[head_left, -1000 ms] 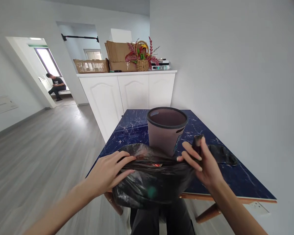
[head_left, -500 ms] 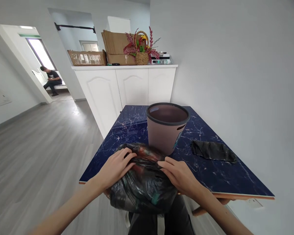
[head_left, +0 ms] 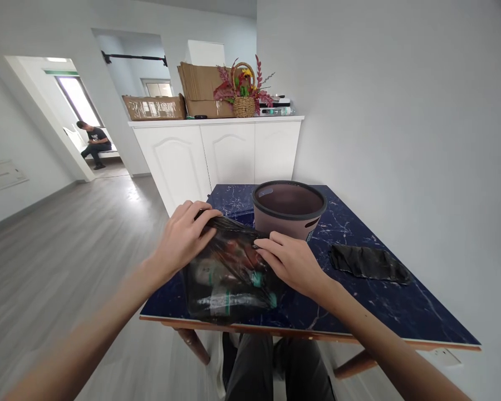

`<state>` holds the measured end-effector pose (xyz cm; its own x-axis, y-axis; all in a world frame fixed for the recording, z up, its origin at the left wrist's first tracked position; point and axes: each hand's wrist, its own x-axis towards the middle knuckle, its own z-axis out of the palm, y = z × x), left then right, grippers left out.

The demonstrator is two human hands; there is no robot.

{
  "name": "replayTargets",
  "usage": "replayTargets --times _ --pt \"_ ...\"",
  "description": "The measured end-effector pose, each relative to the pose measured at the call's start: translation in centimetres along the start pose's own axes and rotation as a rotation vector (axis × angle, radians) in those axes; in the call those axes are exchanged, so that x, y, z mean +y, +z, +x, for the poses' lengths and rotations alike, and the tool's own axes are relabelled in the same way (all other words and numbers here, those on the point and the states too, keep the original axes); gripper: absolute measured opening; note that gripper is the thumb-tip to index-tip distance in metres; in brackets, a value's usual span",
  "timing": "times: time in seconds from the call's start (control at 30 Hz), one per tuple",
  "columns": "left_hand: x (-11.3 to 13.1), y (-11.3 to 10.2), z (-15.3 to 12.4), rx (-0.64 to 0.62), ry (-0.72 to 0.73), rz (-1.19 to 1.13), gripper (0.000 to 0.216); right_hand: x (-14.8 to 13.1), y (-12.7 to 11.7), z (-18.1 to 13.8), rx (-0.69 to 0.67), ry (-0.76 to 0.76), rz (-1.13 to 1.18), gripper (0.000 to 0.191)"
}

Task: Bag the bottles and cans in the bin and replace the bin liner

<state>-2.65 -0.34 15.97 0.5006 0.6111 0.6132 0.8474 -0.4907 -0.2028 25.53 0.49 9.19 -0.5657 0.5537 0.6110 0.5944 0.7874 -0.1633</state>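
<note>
A full black rubbish bag (head_left: 227,278) hangs just above the near edge of the dark blue marble-patterned table (head_left: 359,295), with packaging showing through the stretched plastic. My left hand (head_left: 182,236) grips the bag's top at its left side. My right hand (head_left: 290,262) pinches the bag's top at its right side. Behind the bag stands an empty pink-grey bin (head_left: 289,207) with a dark rim. A folded black bag (head_left: 369,263) lies flat on the table to the right.
A white wall runs along the table's right side. White cabinets (head_left: 217,153) stand behind the table, carrying cardboard boxes (head_left: 198,92) and a flower basket (head_left: 243,94). Grey wood floor stretches to the left. A person (head_left: 94,145) sits far off in a doorway.
Both hands have lifted the full bag up from the table's near edge and drawn its top tight. Before that, my right hand came in from the right side to the bag's top.
</note>
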Motion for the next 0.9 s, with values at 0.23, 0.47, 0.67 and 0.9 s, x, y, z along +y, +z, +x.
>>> replayTargets --times 0.23,0.47,0.67,0.9 --pt "1.5 2.6 -3.9 -0.154 -0.007 -0.146 0.04 0.1 1.6 -2.0 -0.082 0.094 0.18 0.04" --pt "1.3 5.3 -5.1 -0.343 -0.079 -0.266 0.05 0.1 4.4 -3.7 -0.19 0.26 0.428 0.035" --pt "1.2 4.3 -3.8 -0.304 -0.284 -0.546 0.052 -0.4 4.5 -2.7 -0.163 0.503 0.623 0.038" --pt "3.6 -1.0 -0.5 -0.241 -0.359 -0.939 0.038 -3.7 0.7 1.1 -0.244 0.51 0.961 0.069"
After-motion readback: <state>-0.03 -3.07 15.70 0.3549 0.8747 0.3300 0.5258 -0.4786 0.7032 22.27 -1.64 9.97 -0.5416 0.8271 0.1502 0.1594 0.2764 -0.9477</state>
